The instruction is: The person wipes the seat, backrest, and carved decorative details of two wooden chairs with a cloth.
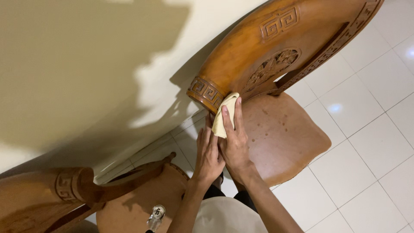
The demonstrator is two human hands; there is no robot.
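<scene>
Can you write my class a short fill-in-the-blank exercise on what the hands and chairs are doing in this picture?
1. The right hand presses a pale ____ against the carved backrest.
2. The left hand lies ____ the right hand, touching it.
3. The chair seat stands on a floor of white ____.
4. A second wooden chair stands by the ____.

Missing words: cloth; beside; tiles; wall

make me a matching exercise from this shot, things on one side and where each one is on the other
Things:
1. pale yellow folded cloth
2. small clear bottle with a pale cap
3. carved wooden chair backrest
4. right hand

Places:
a. on the seat of the lower left chair
b. flat over the cloth
c. top of the picture, by the cream wall
d. pressed against the backrest's end

Pairs: 1-d, 2-a, 3-c, 4-b
</scene>
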